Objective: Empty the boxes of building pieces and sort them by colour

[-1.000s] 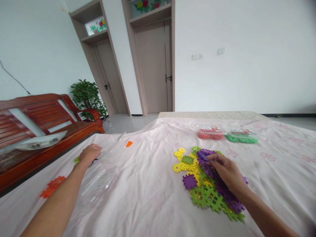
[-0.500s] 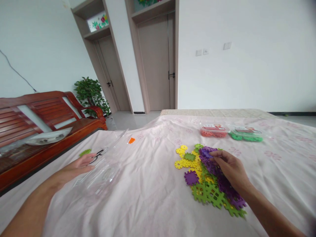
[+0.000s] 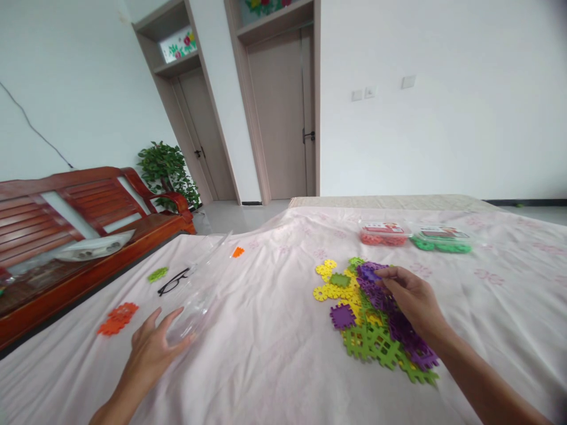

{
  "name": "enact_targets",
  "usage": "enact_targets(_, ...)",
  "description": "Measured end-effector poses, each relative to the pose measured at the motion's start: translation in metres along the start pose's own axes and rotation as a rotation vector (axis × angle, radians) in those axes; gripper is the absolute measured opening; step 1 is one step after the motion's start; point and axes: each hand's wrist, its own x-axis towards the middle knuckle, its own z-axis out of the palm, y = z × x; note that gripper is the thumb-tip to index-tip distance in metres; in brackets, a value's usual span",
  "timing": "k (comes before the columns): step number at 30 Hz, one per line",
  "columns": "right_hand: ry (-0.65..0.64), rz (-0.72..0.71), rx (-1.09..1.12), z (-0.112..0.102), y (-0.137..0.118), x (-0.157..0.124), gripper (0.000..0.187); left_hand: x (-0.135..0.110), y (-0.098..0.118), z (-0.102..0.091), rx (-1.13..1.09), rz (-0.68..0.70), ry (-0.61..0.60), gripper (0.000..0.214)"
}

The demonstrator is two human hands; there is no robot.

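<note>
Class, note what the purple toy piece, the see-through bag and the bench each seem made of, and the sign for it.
Purple piece, pinched by the right hand: probably moulded plastic, matt; even colour, crisp notched edges. See-through bag at the left hand: thin clear plastic film, glossy; it crinkles and glints. Bench: wood, reddish glossy varnish; slats shine.

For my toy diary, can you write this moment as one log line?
left hand: open, touching clear bag | right hand: pinching purple piece on tile pile
</note>
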Motion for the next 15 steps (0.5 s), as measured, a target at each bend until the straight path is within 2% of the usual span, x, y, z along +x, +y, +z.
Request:
enact_targets(2,0.007,-0.008,0.002,0.0,0.0,0.0,0.021,0.0,-0.001,0.002,0.013,-0.018,0.012,0.069)
enact_targets(6,0.004,-0.008,0.0,0.0,0.002,0.001,0.021,-0.005,-0.001,0.004,-0.073,-0.074,-0.019,0.083)
enact_targets(12,-0.017,0.012,0.022,0.0,0.003,0.0,0.02,-0.015,0.008,0.003,-0.185,-0.032,0.033,0.06)
enact_targets(15,-0.002,0.025,0.008,0.0,0.001,0.0,0.021,-0.019,0.004,0.002,-0.218,-0.039,-0.024,0.056)
